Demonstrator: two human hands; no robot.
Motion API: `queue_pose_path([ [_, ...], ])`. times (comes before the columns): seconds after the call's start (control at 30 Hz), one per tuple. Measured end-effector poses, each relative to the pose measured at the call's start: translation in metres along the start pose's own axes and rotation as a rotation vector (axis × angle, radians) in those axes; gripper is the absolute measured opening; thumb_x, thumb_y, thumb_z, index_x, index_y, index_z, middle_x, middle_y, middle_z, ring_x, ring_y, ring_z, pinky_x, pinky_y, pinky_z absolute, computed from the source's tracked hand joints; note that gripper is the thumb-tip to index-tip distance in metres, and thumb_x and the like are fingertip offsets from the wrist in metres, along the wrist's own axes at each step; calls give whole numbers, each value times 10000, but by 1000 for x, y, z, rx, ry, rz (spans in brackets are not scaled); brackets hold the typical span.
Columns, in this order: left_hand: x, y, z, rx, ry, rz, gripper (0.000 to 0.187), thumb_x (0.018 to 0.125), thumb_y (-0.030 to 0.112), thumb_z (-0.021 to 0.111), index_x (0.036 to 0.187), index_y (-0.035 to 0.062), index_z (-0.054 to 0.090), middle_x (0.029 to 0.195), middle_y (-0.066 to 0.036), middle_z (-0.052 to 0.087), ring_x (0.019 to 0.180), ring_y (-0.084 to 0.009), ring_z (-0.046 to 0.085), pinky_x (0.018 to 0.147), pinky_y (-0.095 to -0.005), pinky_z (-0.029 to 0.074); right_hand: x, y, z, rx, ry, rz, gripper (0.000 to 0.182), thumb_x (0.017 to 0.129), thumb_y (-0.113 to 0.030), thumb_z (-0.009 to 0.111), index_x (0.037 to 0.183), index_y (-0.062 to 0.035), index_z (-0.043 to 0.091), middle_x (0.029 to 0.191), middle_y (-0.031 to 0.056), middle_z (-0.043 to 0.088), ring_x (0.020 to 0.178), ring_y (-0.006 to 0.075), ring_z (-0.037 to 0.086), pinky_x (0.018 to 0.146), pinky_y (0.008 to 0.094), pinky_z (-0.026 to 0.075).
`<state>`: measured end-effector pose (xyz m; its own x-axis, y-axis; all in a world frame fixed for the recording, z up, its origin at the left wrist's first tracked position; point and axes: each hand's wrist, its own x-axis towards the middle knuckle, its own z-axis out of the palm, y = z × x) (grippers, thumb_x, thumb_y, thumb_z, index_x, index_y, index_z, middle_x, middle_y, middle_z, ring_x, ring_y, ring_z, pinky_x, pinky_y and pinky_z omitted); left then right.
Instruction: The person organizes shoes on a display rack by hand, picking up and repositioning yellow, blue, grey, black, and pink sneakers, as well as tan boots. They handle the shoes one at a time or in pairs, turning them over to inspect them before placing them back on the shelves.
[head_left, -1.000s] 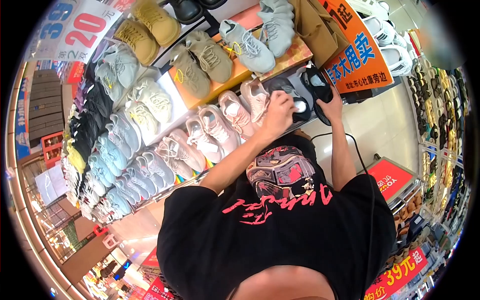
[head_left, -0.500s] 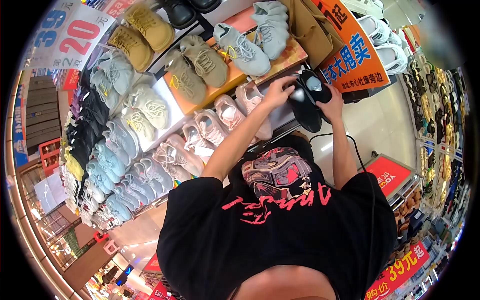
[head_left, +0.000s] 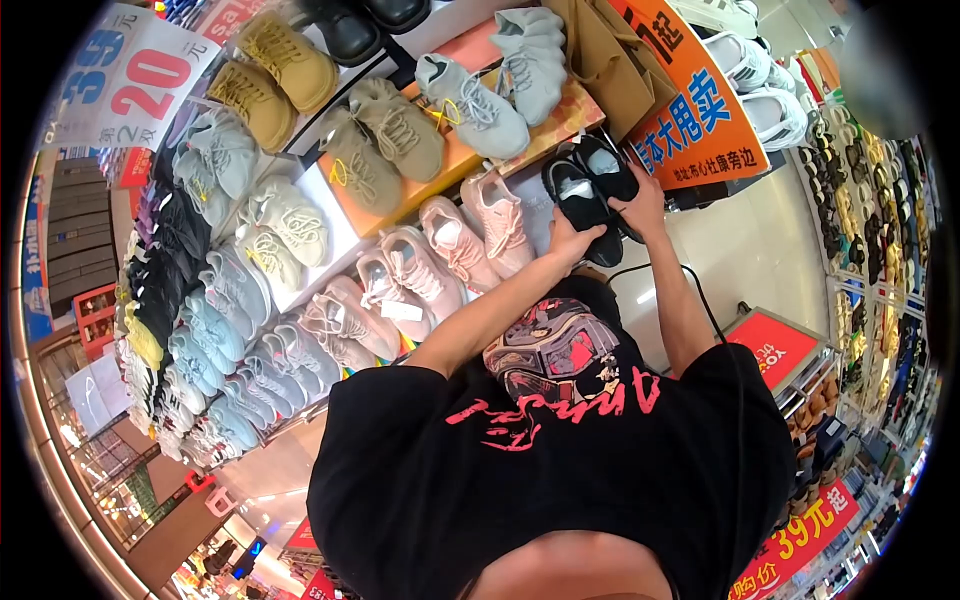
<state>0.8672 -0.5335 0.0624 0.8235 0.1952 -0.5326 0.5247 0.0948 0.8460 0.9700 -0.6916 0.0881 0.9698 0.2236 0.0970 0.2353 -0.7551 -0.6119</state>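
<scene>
Two black shoes are held side by side at the right end of the display, with pale stuffing in their openings. My left hand (head_left: 577,241) is closed on the left black shoe (head_left: 574,184) by its lower side, fingers partly hidden. On the other side, my right hand (head_left: 641,207) grips the right black shoe (head_left: 610,172), thumb toward the left one. Pink sneakers (head_left: 497,222) stand just left of the shoes. A brown paper bag (head_left: 618,75) is beyond them.
An orange sign (head_left: 695,105) rises at the upper right. Grey sneakers (head_left: 470,108) and tan boots (head_left: 285,60) stand at the back, with rows of pale blue sneakers (head_left: 207,345) leftward. A black cable (head_left: 697,285) hangs beside my right arm. A red sign (head_left: 768,352) stands at the right.
My left hand has moved from the upper left of the shoes down to the left shoe's lower side and closed on it. The left shoe has shifted up and left.
</scene>
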Motion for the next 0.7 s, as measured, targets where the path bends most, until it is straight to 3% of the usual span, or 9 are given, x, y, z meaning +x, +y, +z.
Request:
queue_pose_path([
  [0.07, 4, -3, 2, 21, 67, -23, 936, 734, 188, 876, 1439, -59, 313, 1306, -212, 577, 1197, -302, 592, 1019, -369, 494, 3, -1, 2, -36, -65, 53, 816, 628, -239, 859, 1357, -25, 560, 1253, 239, 633, 1156, 421, 594, 1016, 458, 474],
  [0.1, 2, -1, 3, 24, 67, -20, 936, 734, 188, 876, 1439, -59, 313, 1306, -212, 577, 1197, -302, 592, 1019, -369, 494, 4, -2, 2, -34, -61, 53, 816, 628, -239, 859, 1357, -25, 560, 1253, 239, 633, 1156, 421, 594, 1016, 458, 474],
  [0.2, 5, 1, 4, 61, 122, -60, 927, 771, 218, 848, 1466, -50, 296, 1323, -231, 562, 1224, -326, 574, 1036, -389, 475, 8, -5, 1, 3, -68, 100, 808, 648, -251, 860, 1357, -14, 554, 1233, 248, 639, 1147, 428, 602, 996, 459, 484],
  [0.27, 14, -4, 4, 181, 116, -71, 1053, 791, 341, 806, 1557, 14, 160, 1363, -307, 429, 1251, -451, 492, 1093, -445, 407, 7, -10, -1, 34, 10, -7, 720, 675, -270, 859, 1291, -8, 593, 1136, 256, 671, 1091, 435, 627, 955, 462, 499],
  [0.4, 14, -4, -3, 144, 183, 33, 1021, 852, 333, 751, 1594, 70, 102, 1358, -328, 431, 1273, -482, 462, 1092, -465, 386, 6, -13, 25, 28, -1, 83, 701, 747, -337, 847, 1274, 44, 585, 1171, 267, 655, 1099, 442, 621, 952, 462, 496],
  [0.57, 19, -7, -4, 288, 168, -13, 1054, 865, 369, 750, 1599, 36, 71, 1397, -350, 412, 1287, -499, 450, 1100, -476, 378, 5, -4, 40, 9, 92, -2, 679, 775, -349, 826, 1271, 46, 583, 1164, 268, 662, 1098, 436, 627, 957, 458, 496],
  [0.7, 7, 14, -23, 228, 142, -34, 990, 877, 389, 738, 1587, 5, 165, 1402, -348, 439, 1287, -482, 472, 1085, -462, 402, 16, -2, 19, -3, -256, 92, 804, 720, -357, 830, 1366, 8, 519, 1210, 274, 649, 1158, 435, 608, 990, 464, 483],
])
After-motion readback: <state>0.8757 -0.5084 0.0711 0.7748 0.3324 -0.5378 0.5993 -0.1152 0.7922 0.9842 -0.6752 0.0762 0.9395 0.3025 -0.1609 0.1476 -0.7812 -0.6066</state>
